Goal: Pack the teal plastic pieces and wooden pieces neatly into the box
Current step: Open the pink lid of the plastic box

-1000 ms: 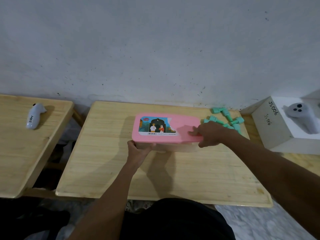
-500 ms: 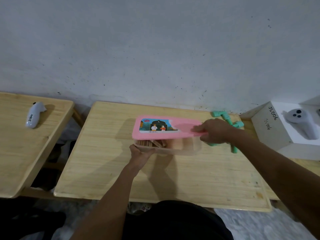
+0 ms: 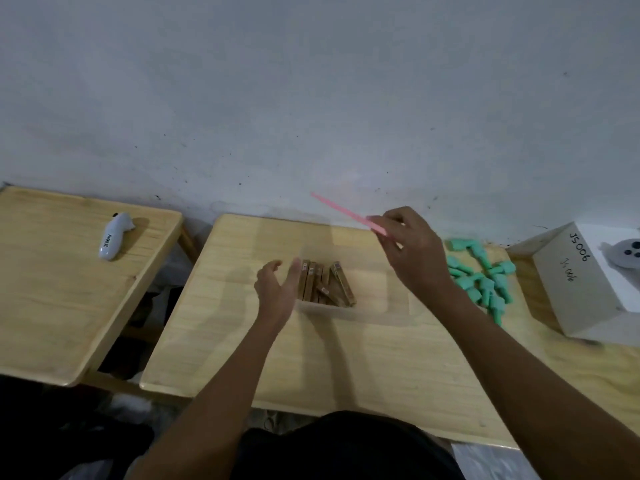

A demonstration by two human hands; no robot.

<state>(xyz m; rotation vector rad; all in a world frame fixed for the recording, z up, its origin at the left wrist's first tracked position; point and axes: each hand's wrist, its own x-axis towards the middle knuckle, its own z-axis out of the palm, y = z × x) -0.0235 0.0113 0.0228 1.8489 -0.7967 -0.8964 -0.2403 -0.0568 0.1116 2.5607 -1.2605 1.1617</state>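
A clear plastic box (image 3: 377, 311) stands open in the middle of the wooden table. Several wooden pieces (image 3: 325, 282) lie in its left half. My right hand (image 3: 412, 251) holds the pink lid (image 3: 341, 211) raised above the box, tilted so I see it edge-on. My left hand (image 3: 277, 289) is at the box's left end, fingers straight and spread, beside the wooden pieces. A heap of teal plastic pieces (image 3: 485, 275) lies on the table to the right of the box.
A white cardboard box (image 3: 568, 282) marked JS006 sits at the far right with a grey controller (image 3: 623, 254) on it. A second wooden table (image 3: 52, 289) at the left bears a white controller (image 3: 114, 235). A grey wall runs behind both tables.
My right hand has lifted the pink lid off the box and tilted it up. My left hand has let go of the box's left end and opened. The wooden pieces are now uncovered.
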